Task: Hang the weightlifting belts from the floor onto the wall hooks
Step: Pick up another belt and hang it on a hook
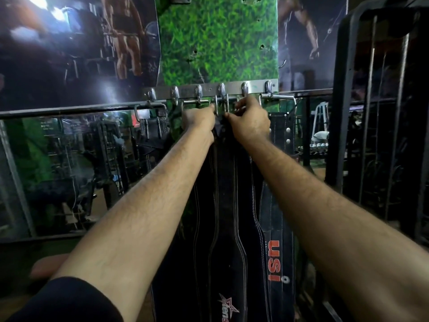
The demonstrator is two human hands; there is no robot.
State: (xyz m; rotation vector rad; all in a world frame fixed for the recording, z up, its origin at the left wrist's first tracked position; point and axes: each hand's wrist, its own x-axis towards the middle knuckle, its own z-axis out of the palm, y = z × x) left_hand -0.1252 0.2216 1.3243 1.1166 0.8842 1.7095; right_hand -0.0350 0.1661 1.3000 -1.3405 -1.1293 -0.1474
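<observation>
Head view, read from left to right. At the far left of the frame, a dark poster [69,43] filled the upper wall and a mirrored panel [69,163] lay below it, reflecting gym equipment. A steel hook rail [209,88] ran across the centre of the frame at the lower edge of a green grass-print panel [218,40], carrying six hooks. From the leftmost hook [151,94] hung a metal buckle [150,111] with a dark belt beneath it, partly lost in the reflections.

Left of centre, the left hand [197,120] was closed with its fingertips against the buckle of the black belt [226,205] just under the fourth hook [221,90]. Right of centre, the right hand [250,122] was likewise closed, pinching the top of the same belt, its fingers raised toward the fifth hook [245,88]. Whether the buckle had fully seated on a hook could not be told. The black belt hung straight down between the two forearms toward the bottom centre of the frame, where a red star logo showed.

Just right of it, partly behind it, hung a second belt [277,259] with red "USI" lettering. Further right, a studded belt [282,133] hung from the sixth hook [268,87] by a wide buckle. At the far right edge stood a dark metal rack [371,112].
</observation>
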